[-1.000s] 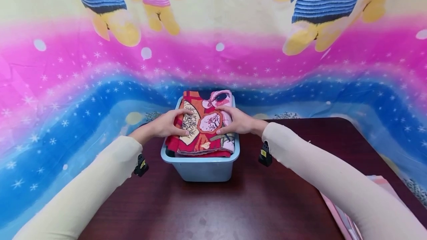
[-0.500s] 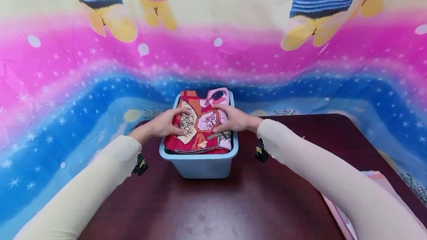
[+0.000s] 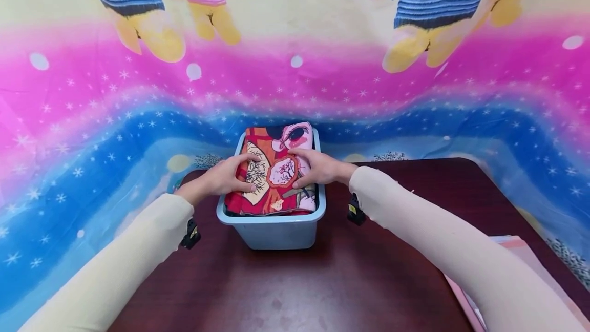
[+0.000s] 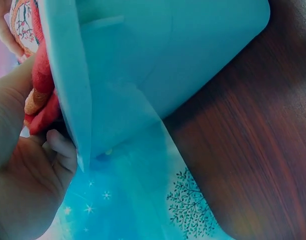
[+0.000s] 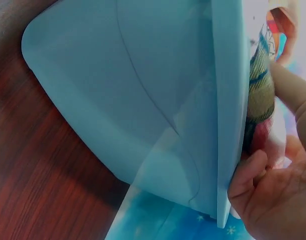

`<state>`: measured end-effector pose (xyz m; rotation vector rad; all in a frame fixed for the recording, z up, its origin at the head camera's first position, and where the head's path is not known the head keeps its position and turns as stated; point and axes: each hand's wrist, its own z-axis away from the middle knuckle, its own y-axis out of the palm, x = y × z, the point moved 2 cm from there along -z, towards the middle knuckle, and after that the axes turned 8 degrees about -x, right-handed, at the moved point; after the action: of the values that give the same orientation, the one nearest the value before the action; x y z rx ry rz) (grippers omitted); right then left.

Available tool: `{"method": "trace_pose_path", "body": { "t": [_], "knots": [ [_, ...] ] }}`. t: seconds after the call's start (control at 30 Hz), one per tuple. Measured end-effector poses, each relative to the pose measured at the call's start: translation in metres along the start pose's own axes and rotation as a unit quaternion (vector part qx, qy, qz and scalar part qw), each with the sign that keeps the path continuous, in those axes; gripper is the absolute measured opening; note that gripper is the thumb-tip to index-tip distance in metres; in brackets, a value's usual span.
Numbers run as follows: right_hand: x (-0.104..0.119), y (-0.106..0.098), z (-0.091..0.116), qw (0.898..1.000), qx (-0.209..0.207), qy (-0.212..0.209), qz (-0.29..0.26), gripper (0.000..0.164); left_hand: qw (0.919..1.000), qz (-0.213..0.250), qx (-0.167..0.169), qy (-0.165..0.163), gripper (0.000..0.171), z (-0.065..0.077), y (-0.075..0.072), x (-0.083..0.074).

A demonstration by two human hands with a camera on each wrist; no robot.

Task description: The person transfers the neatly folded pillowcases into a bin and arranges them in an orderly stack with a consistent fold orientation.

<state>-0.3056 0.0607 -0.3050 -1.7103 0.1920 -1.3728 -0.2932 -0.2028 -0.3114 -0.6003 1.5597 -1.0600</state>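
Observation:
A folded towel (image 3: 278,196), red and orange with a cream fan shape and a pink figure, sits in a light blue plastic bin (image 3: 281,234). Its top stands about level with the rim. My left hand (image 3: 226,175) grips the towel's left side, thumb on top. On the opposite side my right hand (image 3: 320,167) holds it the same way. In the left wrist view, curled fingers (image 4: 63,150) lie by the rim next to the red fabric folds (image 4: 43,85). In the right wrist view, the right fingers (image 5: 248,175) bend in beside the olive and pink folds (image 5: 260,100).
The bin stands on a dark reddish-brown table (image 3: 276,291), near its far edge. A folded pink and white cloth (image 3: 511,245) lies at the right, partly under the right sleeve (image 3: 428,224). A printed curtain (image 3: 295,91) hangs close behind the table.
The towel has settled slightly lower in the bin, with both hands still on its sides. The head view has shifted a little, so the bin appears further left.

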Motion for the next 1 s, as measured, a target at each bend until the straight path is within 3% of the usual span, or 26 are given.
{"method": "trace_pose_path", "body": {
  "t": [0.4,0.7,1.0],
  "knots": [
    [-0.001,0.008,-0.002,0.997,-0.001,0.019,0.069,0.090,0.9982,-0.056,0.008,-0.016,0.077,0.001,0.005,-0.002],
    [-0.001,0.008,-0.002,0.994,0.001,0.024,0.110,0.091,0.9970,-0.074,0.011,-0.019,0.078,0.001,0.007,-0.005],
    [0.000,0.012,-0.003,0.989,-0.011,0.030,0.146,0.089,0.9944,-0.104,-0.002,-0.019,0.079,0.002,0.012,-0.005]
  ]
}}
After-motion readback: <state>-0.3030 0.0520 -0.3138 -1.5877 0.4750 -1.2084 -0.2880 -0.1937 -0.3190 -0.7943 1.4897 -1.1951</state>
